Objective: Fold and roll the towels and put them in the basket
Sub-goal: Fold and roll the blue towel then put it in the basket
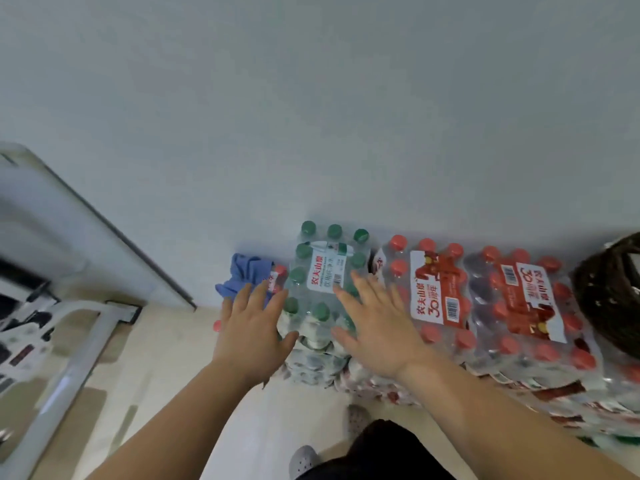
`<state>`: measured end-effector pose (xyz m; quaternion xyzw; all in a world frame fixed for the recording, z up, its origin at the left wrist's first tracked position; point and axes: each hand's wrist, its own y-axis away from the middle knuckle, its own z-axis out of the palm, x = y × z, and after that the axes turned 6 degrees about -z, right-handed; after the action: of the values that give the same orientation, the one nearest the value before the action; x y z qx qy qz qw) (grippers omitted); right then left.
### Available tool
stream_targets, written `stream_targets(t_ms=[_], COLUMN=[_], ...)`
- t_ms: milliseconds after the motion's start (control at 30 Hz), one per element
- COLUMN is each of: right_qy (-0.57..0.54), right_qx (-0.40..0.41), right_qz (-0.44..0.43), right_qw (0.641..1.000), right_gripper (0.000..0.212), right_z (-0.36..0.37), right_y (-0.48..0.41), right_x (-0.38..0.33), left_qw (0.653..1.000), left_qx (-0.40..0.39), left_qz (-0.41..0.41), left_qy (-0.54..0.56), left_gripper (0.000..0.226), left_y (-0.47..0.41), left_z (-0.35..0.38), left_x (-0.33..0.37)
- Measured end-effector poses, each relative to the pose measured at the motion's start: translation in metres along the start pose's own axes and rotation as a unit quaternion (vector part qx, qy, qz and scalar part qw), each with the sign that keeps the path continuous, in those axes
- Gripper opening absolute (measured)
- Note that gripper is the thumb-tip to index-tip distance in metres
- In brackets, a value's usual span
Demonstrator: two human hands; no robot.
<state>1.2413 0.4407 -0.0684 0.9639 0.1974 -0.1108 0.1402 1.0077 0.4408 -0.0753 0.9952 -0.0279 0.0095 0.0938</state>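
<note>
1. Landmark: the green-capped bottle pack [325, 282], shrink-wrapped, sits on top of further stacked packs against the wall [311, 98].
2. Wall: plain, pale grey-white. It rises behind the landmark, with a faint shadow just above the caps.
3. Red-capped packs [440, 292]: two of them lie directly right of the landmark, along the same wall.
4. Floor [166, 358]: pale beige, in front of and left of the landmark.
5. White panel [69, 230]: dark-edged and slanting, well left of the landmark. A white metal frame [79, 358] stands below it.
6. Light: soft and even.
</note>
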Motion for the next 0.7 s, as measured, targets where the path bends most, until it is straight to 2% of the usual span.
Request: stream_targets(t_ms=[100, 233, 333, 567, 700], right_qy=[0.003, -0.013, -0.014, 0.046, 0.011], right_qx=[-0.021, 0.007, -0.007, -0.087, -0.131], right_qz=[-0.03, -0.093, -0.112, -0.109, -0.07], right_qw=[0.999, 0.996, 0.994, 0.989, 0.989], right_gripper=[0.074, 0.073, 0.076, 0.08, 0.09], right_z=[0.006, 0.007, 0.005, 0.015, 0.034], right_y=[-0.026, -0.072, -0.106, -0.167, -0.193], right_x=[-0.022, -0.053, -0.071, -0.097, -0.118], left_qw=[0.999, 0.999, 0.998, 0.998, 0.997], left_qx=[-0.005, 0.007, 0.008, -0.022, -0.076], left_qz=[-0.03, -0.044, -0.054, -0.052, -0.002], left_qy=[0.014, 0.027, 0.029, 0.018, 0.017], left_gripper=[0.074, 0.07, 0.07, 0.075, 0.07], left_y=[-0.003, -0.011, -0.023, -0.072, -0.112], left_z=[0.006, 0.008, 0.003, 0.011, 0.03], left_x=[-0.032, -0.07, -0.096, -0.143, -0.169])
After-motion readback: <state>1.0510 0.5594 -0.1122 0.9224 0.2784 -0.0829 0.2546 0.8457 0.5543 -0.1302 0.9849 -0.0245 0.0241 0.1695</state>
